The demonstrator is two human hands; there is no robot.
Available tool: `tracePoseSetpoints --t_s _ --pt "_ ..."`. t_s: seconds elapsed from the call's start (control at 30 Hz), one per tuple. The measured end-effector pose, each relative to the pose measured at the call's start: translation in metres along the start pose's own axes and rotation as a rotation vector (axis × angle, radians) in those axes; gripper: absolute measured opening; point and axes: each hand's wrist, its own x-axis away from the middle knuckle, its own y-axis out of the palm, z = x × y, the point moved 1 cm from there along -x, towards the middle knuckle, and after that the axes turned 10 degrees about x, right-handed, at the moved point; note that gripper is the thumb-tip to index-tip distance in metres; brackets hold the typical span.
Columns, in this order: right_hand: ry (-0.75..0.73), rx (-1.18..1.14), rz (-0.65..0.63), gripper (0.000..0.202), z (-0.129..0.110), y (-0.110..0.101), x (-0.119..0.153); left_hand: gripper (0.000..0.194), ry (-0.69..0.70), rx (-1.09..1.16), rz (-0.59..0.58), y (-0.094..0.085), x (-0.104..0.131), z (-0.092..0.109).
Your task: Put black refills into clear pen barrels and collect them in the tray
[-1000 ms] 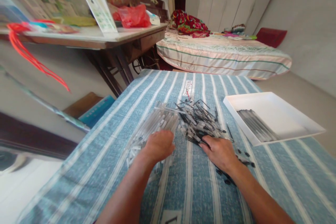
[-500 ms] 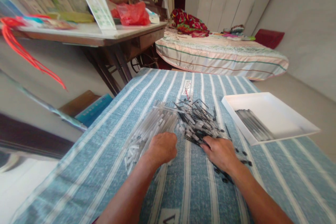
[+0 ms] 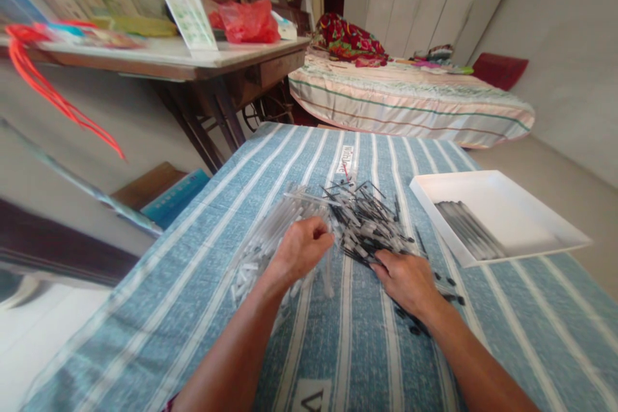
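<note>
The left hand (image 3: 303,251) is what has changed. Half a second ago it lay lower over the heap of clear tubes (image 3: 263,238); now it has gone farther out across the worktop (image 3: 193,341) and a little toward the dark pile (image 3: 369,219). It has turned as well, so that the curl of thumb and forefinger shows. The fingers are bent in, but from here I cannot tell whether anything is pinched inside them. A pale length of tube shows just on the near side of that fist, held or lying loose, I can't say which.

The right hand (image 3: 408,280) has hardly stirred. It stays at the near edge of the dark pile, its fingertips down among the thin black pieces, and I can't see whether they have closed on one. The two hands are apart, with the striped cloth between them.

The clear heap and the dark pile lie side by side as before. Small black caps (image 3: 414,329) are scattered beside the right wrist. Off to the right, the white tray (image 3: 531,206) is unchanged, the same row of grey pens (image 3: 468,230) lying along its left side.
</note>
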Motion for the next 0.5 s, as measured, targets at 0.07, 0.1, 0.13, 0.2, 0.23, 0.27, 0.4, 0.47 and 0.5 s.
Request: tracePoseSetpoints --t_s 0.07,0.1,0.13,0.2,0.23,0.27,0.4,0.47,0.5 --pt "-0.008 -0.005 0.004 0.024 0.001 0.000 0.001 0.017 -0.055 0.134 0.031 0.001 0.000 -0.002" --pt "-0.018 -0.011 0.007 0.024 0.001 0.000 0.001 0.016 -0.084 0.205 0.039 0.002 0.000 -0.003" --pt "-0.033 -0.020 0.008 0.024 0.001 -0.001 0.002 0.016 -0.108 0.283 0.045 0.003 0.000 -0.004" --pt "-0.072 -0.038 0.000 0.024 0.000 -0.002 0.003 0.015 -0.145 0.446 0.056 0.005 -0.001 -0.005" --pt "-0.092 -0.042 -0.011 0.023 0.000 -0.002 0.004 0.015 -0.160 0.520 0.066 0.006 -0.001 -0.005" --pt "-0.108 -0.044 -0.023 0.023 -0.001 -0.002 0.004 0.014 -0.175 0.584 0.081 0.006 -0.002 -0.005" --pt "-0.113 -0.055 -0.067 0.022 0.003 -0.004 0.006 0.013 -0.234 0.742 0.133 0.007 -0.004 -0.007" --pt "-0.105 -0.106 -0.090 0.022 0.010 -0.006 0.007 0.013 -0.254 0.795 0.152 0.007 -0.004 -0.008" --pt "-0.115 -0.156 -0.110 0.022 0.014 -0.008 0.008 0.016 -0.261 0.815 0.168 0.007 -0.004 -0.009"
